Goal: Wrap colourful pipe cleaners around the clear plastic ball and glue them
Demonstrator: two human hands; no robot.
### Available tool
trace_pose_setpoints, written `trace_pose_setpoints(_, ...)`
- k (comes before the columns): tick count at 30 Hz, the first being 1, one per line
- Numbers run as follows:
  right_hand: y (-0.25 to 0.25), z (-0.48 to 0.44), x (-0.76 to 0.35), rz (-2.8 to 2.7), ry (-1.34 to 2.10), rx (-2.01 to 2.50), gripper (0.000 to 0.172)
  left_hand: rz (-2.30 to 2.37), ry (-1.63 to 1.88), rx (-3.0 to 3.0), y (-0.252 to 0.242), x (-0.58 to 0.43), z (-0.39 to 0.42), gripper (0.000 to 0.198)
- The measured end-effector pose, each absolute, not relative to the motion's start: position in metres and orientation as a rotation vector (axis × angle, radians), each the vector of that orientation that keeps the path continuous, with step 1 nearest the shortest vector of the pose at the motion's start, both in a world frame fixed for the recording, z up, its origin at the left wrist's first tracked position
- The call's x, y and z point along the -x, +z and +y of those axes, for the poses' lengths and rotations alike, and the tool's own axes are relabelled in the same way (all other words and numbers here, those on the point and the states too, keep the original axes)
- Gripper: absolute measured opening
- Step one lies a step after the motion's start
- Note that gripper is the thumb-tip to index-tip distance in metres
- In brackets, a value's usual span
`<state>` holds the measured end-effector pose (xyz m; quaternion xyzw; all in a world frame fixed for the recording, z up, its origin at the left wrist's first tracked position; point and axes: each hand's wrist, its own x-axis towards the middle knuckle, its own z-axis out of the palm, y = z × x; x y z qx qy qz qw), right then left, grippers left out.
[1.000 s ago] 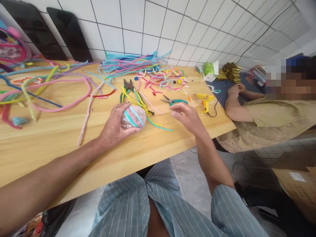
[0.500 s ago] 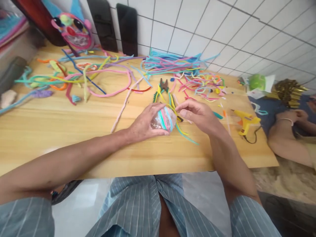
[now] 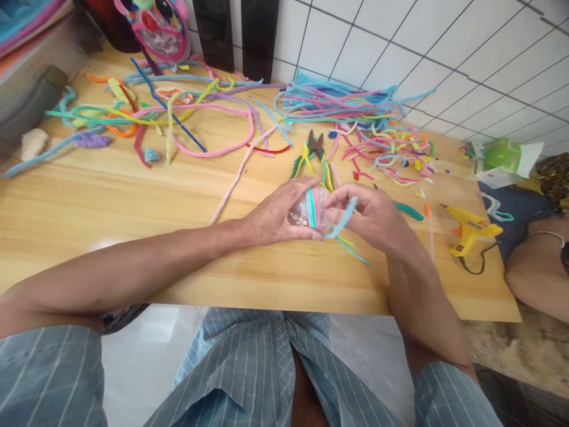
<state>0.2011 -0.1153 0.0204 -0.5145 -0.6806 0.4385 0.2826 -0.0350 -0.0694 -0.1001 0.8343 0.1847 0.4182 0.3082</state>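
Observation:
My left hand (image 3: 282,213) is wrapped round a clear rounded object (image 3: 299,212) with pale bits showing inside; its exact kind I cannot make out. Green and pink pipe cleaners (image 3: 313,209) circle its middle. On its right side, my right hand (image 3: 367,213) pinches a light blue pipe cleaner (image 3: 344,222), whose end sticks up past the fingers while its lower part touches the object. Just behind the hands lie pliers (image 3: 315,145) with dark jaws and green-and-yellow handles. Yellow and green pipe cleaner ends (image 3: 355,254) poke out below my right hand.
A bundle of blue and pink pipe cleaners (image 3: 338,104) lies by the tiled wall, with loose ones (image 3: 213,154) to the left. At right are a yellow glue gun (image 3: 471,228) and another person's arm (image 3: 540,267). A pink decorated figure (image 3: 162,38) stands back left.
The light blue pipe cleaner lay against the object; now one end is pulled away and pinched in my right hand. The view has shifted, so the table items appear further right.

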Motion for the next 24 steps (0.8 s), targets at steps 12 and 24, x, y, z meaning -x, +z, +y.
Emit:
trace_pose_setpoints(12,0.028,-0.131,-0.217,-1.964,1.178,1.173,0.027,0.534,1.049,-2.090,-0.093,0.035,-0.070,0.096)
trace_pose_setpoints(24,0.001,-0.125,-0.208,-1.658,1.031,1.220,0.027,0.486,1.151,-2.246,-0.102,0.022,-0.068,0.118)
